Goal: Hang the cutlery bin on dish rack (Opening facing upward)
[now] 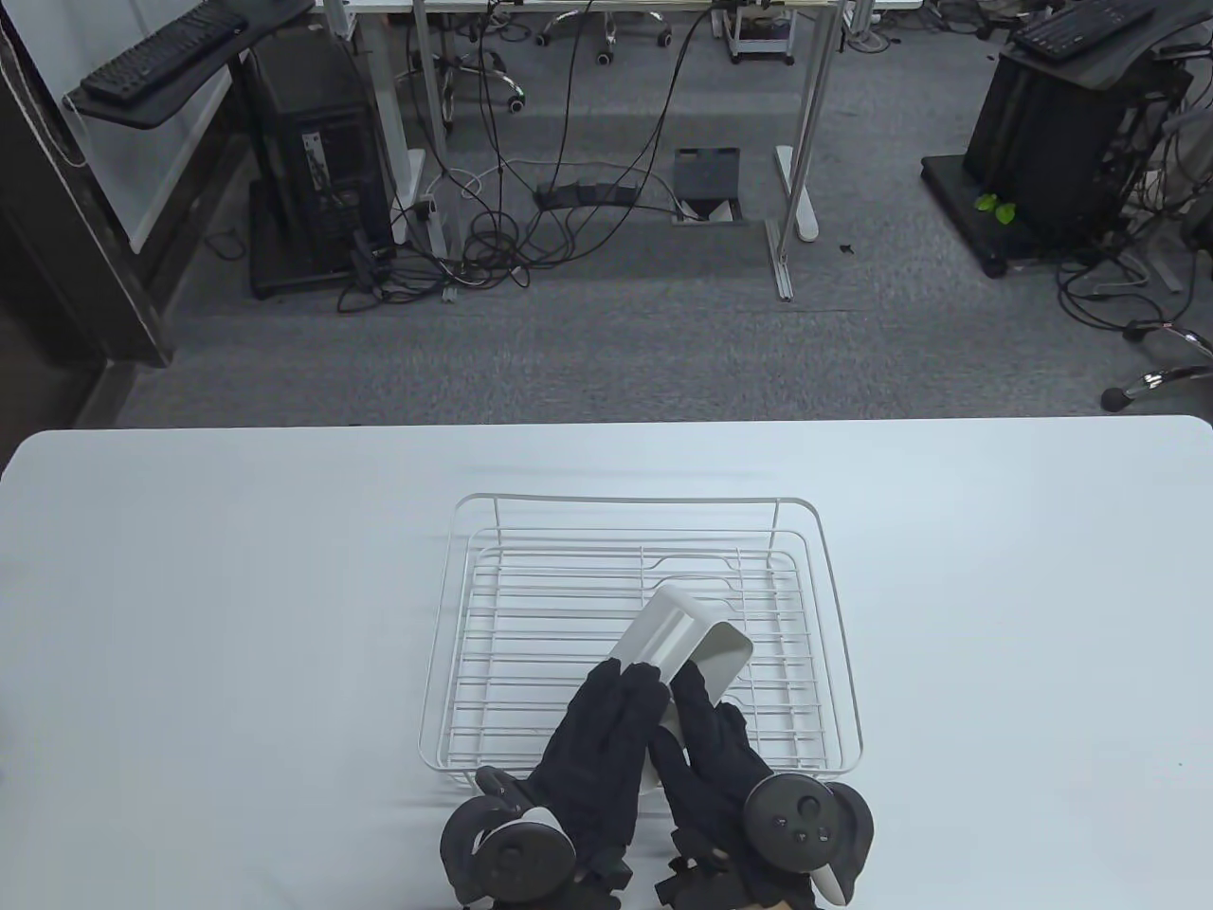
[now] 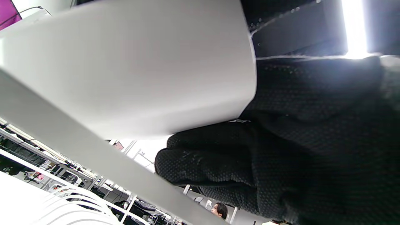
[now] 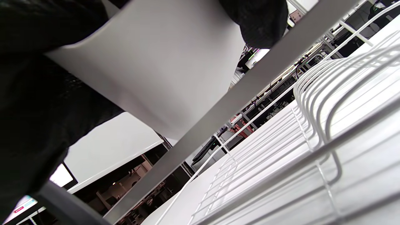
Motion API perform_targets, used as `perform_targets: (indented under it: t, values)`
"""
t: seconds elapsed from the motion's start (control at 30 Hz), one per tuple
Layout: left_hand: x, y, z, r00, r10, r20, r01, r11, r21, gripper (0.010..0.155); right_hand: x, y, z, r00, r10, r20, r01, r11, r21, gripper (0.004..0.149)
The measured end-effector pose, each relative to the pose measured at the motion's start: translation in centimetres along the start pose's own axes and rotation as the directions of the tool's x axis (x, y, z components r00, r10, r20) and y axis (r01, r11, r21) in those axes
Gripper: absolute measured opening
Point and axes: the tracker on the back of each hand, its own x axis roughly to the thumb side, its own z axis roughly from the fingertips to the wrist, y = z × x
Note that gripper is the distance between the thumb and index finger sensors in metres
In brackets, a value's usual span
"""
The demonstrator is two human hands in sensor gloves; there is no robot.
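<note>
The white cutlery bin is held tilted over the front middle of the white wire dish rack, its opening toward the right and away. My left hand grips its left side and my right hand grips its right side, fingers curled round the near end. In the left wrist view the bin fills the top left, with my gloved fingers against its wall. In the right wrist view the bin sits above a rack wire, fingers wrapped over it.
The rack stands on a white table. Beyond the table's far edge lie grey carpet, desk legs, cables and computer towers. A person shows far off in the left wrist view.
</note>
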Motion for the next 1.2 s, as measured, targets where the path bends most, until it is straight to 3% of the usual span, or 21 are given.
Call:
perform_targets:
  t: [0.43, 0.7, 0.9, 1.2]
  values:
    - [0.5, -0.6, 0.0, 0.998, -0.001, 0.064, 0.004, 0.999, -0.053, 0.058, -0.8, -1.2, 0.4, 0.997, 0.010, -0.075, -0.026, 0.978, -0.208, 0.039]
    - [0.5, -0.5, 0.0, 0.997, -0.024, 0.073, 0.029, 0.997, -0.065, 0.058, -1.0, -2.1, 0.4, 0.997, 0.014, -0.069, -0.032, 0.962, -0.272, 0.037]
    - [-0.9, 0.4, 0.0, 0.985, -0.174, -0.013, 0.173, 0.983, -0.058, 0.063, -1.3, -3.9, 0.4, 0.999, -0.001, -0.046, -0.015, 0.934, -0.356, 0.037]
    - [-4.2, 0.2, 0.2, 0.938, -0.312, -0.149, 0.268, 0.928, -0.257, 0.067, -2.2, -7.0, 0.6, 0.994, 0.087, -0.062, -0.106, 0.872, -0.479, 0.036]
